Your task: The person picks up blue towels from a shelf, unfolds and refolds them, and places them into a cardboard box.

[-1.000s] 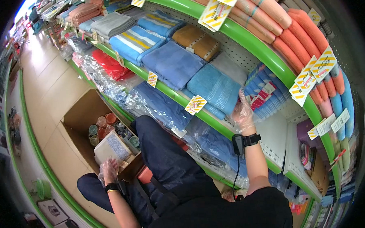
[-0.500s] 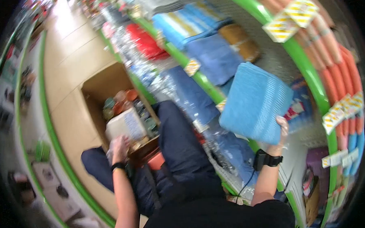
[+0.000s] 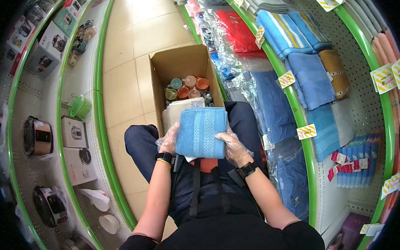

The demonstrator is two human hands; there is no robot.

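Note:
A folded blue towel (image 3: pixel 201 133) with a pale woven band is held up in front of my lap. My left hand (image 3: pixel 169 139), in a clear plastic glove, grips its left edge. On the right edge, my gloved right hand (image 3: pixel 235 146) closes with the thumb on top. Just beyond the towel stands an open cardboard box (image 3: pixel 180 57) with several coloured glass mugs (image 3: pixel 190 82) inside. A whitish folded cloth (image 3: pixel 183 108) lies in the box, partly hidden behind the towel.
To the right, green-edged shelves hold striped blue towels (image 3: pixel 288 34), a brown towel (image 3: pixel 335 73), another blue towel (image 3: pixel 323 128) and plastic-wrapped clothes (image 3: pixel 272 101). Left shelves carry boxed appliances (image 3: pixel 74 132) and a green basket (image 3: pixel 80 106). A tiled aisle (image 3: pixel 123 90) runs between.
My right hand has brought the blue towel from the right shelf to above my lap. My left hand has left the box and now grips the towel too. The view has turned right.

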